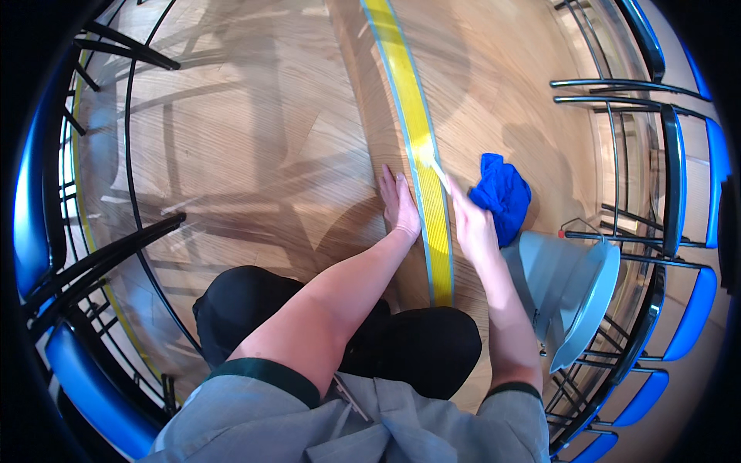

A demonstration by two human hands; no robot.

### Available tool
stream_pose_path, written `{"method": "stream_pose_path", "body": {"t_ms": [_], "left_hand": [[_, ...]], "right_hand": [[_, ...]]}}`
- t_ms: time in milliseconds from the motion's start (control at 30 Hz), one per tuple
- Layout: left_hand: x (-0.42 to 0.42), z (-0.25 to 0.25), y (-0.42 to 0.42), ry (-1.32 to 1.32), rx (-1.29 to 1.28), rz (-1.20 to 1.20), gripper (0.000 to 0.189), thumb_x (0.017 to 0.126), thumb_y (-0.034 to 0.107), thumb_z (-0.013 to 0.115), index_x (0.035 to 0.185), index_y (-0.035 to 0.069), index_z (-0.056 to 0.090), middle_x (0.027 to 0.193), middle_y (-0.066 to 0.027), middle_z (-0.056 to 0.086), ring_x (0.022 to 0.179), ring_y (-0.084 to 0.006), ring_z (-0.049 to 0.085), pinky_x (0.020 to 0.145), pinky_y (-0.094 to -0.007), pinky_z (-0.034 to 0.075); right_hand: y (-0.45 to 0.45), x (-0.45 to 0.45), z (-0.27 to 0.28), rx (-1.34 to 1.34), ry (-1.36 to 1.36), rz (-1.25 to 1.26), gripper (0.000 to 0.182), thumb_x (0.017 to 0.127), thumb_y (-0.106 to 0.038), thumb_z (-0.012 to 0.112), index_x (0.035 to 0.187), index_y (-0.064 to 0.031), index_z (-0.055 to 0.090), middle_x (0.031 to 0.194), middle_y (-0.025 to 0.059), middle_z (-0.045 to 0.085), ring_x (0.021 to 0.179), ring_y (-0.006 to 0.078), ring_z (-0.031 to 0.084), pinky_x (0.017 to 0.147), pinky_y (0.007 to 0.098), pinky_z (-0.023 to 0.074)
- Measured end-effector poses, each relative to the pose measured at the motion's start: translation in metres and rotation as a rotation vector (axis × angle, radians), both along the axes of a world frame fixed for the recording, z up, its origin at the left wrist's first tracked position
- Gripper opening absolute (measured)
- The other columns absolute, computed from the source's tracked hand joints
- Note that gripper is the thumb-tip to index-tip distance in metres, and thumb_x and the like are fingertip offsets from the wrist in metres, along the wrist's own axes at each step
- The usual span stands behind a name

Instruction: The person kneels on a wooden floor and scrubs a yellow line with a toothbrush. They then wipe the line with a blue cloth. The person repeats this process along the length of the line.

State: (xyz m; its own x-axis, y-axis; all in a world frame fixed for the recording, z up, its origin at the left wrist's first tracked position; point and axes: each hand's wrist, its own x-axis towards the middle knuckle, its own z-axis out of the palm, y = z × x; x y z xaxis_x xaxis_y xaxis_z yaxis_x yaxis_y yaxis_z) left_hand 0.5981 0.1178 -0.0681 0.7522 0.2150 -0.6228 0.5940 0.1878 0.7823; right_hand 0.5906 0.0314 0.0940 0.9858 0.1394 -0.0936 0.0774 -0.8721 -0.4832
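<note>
Before my knees runs a yellow ribbed strip (pixel 418 121) with blue-grey borders, fixed along the wooden floor. My left hand (pixel 399 205) rests beside its left edge, holding nothing, fingers stretched out against the wood. In my right hand (pixel 474 223) is a slim white-handled tool (pixel 439 173), probably a small brush. Its blurred pale head meets the yellow strip, where the surface shines brightly. A crumpled blue cloth (pixel 502 197) lies on the floor just right of my right hand.
A grey-blue plastic bucket (pixel 550 283) with a wire handle stands right of my right forearm. Rows of blue chairs (pixel 692 318) with black metal frames line the right. More blue chairs (pixel 98 382) stand left, their black legs (pixel 130 249) reaching over the wooden floor (pixel 231 133).
</note>
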Motion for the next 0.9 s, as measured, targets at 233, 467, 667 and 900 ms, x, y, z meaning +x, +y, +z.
{"method": "stream_pose_path", "body": {"t_ms": [233, 467, 667, 900], "left_hand": [[0.017, 0.029, 0.024, -0.101, 0.029, 0.01, 0.076, 0.1, 0.062, 0.026, 0.158, 0.014, 0.016, 0.162, -0.0214, 0.018, 0.15, -0.0359, 0.017, 0.121, -0.0443, 0.014], [0.035, 0.053, 0.023, -0.102, -0.027, 0.079, 0.086, 0.096, 0.071, 0.028, 0.158, 0.013, 0.016, 0.161, -0.025, 0.018, 0.149, -0.0377, 0.017, 0.122, -0.0417, 0.014], [0.034, 0.047, 0.026, -0.124, 0.045, 0.065, 0.084, 0.097, 0.069, 0.027, 0.158, 0.012, 0.017, 0.16, -0.0249, 0.02, 0.149, -0.0366, 0.019, 0.121, -0.0416, 0.015], [0.036, 0.057, 0.025, -0.106, 0.024, 0.052, 0.084, 0.098, 0.068, 0.027, 0.157, 0.009, 0.017, 0.159, -0.0252, 0.022, 0.149, -0.037, 0.02, 0.121, -0.0419, 0.016]], "right_hand": [[-0.015, -0.042, -0.008, 0.037, 0.022, -0.002, 0.046, 0.099, -0.005, 0.048, 0.144, -0.0175, 0.049, 0.106, 0.0282, 0.064, 0.097, 0.0426, 0.064, 0.077, 0.0441, 0.056], [0.018, 0.002, -0.003, -0.033, 0.112, -0.106, 0.051, 0.096, -0.003, 0.052, 0.144, -0.0198, 0.049, 0.104, 0.0264, 0.065, 0.086, 0.0449, 0.065, 0.074, 0.0461, 0.0565], [-0.003, -0.043, -0.006, 0.087, 0.08, -0.067, 0.048, 0.099, -0.005, 0.049, 0.145, -0.0193, 0.048, 0.107, 0.029, 0.064, 0.097, 0.0424, 0.066, 0.079, 0.0465, 0.055], [0.017, 0.012, -0.012, -0.127, -0.003, -0.008, 0.058, 0.096, -0.006, 0.052, 0.15, -0.019, 0.038, 0.076, 0.028, 0.062, 0.066, 0.0422, 0.065, 0.057, 0.0532, 0.0507]]}}
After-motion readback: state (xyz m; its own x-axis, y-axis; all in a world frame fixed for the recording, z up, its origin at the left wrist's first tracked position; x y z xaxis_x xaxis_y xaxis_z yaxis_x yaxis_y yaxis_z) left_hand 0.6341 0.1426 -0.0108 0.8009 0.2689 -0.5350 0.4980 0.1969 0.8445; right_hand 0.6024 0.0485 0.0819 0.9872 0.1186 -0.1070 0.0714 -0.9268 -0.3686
